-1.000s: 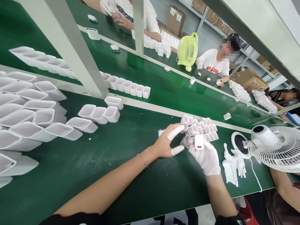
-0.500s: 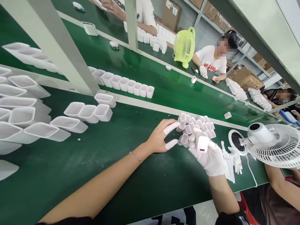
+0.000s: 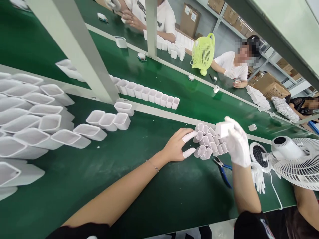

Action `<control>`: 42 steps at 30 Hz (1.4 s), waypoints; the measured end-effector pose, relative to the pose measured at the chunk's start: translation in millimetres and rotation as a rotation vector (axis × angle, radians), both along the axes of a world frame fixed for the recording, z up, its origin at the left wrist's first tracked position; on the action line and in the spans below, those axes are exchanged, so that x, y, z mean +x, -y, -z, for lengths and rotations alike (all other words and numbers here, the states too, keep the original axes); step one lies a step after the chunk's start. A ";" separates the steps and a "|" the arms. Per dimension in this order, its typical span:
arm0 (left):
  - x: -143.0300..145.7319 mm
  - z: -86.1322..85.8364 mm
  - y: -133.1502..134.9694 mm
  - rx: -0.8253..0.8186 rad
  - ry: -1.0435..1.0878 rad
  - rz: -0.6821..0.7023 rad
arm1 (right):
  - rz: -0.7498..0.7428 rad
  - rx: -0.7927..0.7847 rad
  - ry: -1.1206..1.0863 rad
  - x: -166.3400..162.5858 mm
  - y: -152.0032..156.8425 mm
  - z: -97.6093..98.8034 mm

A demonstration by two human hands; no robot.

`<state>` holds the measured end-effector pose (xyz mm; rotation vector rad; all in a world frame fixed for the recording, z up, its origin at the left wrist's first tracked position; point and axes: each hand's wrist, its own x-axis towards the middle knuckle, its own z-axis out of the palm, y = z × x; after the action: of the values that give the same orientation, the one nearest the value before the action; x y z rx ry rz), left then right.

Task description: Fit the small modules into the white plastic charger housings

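Observation:
My left hand (image 3: 179,147), bare with white finger cots, rests on the green table (image 3: 149,186); its thumb and forefinger are apart and touch the left edge of a cluster of small white plastic housings (image 3: 208,143). My right hand (image 3: 236,143), in a white glove, is raised above the cluster's right side and grips one white charger block (image 3: 223,129). Blue-handled pliers (image 3: 223,170) lie on the table just below the cluster.
Rows of larger white shells (image 3: 37,113) crowd the left side, and a row (image 3: 147,94) lies on the conveyor beyond the rail. A white desk fan (image 3: 294,159) and loose gloves (image 3: 258,176) sit at right. Other people work across the belt beside a green fan (image 3: 203,53).
My right hand has lifted up and to the right with the charger block, uncovering the pliers. My left hand has stayed at the cluster's left edge.

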<state>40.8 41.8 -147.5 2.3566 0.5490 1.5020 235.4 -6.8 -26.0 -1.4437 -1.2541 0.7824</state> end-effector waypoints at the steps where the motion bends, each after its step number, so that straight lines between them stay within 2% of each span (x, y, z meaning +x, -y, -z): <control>1: 0.0 0.9 -0.2 -0.006 -0.005 0.001 | 0.088 -0.034 0.229 5.3 -21.0 -2.4; 2: 0.0 1.6 -0.3 -0.005 -0.006 0.004 | 0.175 -0.119 0.489 10.1 -43.3 -3.3; 6: -1.5 2.7 -0.1 0.011 -0.017 0.000 | 0.276 -0.262 0.720 21.8 -120.8 8.2; 9: -2.2 2.7 0.9 -0.007 -0.028 -0.007 | 0.268 -0.383 0.847 21.3 -148.2 24.4; 12: -0.5 4.1 2.4 -0.006 -0.046 -0.011 | 0.223 -0.398 0.955 9.9 -158.2 35.3; 14: 2.0 5.5 3.6 0.002 -0.069 0.004 | 0.153 -0.336 1.024 -5.7 -163.9 38.3; 17: 5.5 6.2 5.5 0.013 -0.124 0.059 | -0.064 -0.234 1.107 -39.6 -177.3 41.8; 20: 6.1 4.7 7.0 0.037 -0.171 0.103 | -0.276 -0.212 1.156 -75.2 -193.5 49.5; 23: 4.5 3.1 6.8 0.047 -0.175 0.097 | -0.371 -0.223 1.191 -98.8 -204.3 58.2; 29: 5.0 4.0 4.8 0.072 -0.125 0.088 | -0.422 -0.211 1.219 -98.1 -199.3 62.6; 33: 7.1 4.9 7.1 0.088 -0.198 0.085 | -0.370 -0.232 1.322 -84.3 -185.0 59.3; 38: 7.9 4.7 10.4 0.121 -0.294 0.115 | -0.376 -0.233 1.427 -81.1 -159.5 51.1; 42: 8.9 3.0 13.1 0.182 -0.355 0.188 | -0.481 -0.199 1.460 -99.0 -127.0 50.0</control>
<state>49.7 28.8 -150.4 2.7497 0.2642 1.0996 136.4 120.1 -76.0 -1.9374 -2.7288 -0.0173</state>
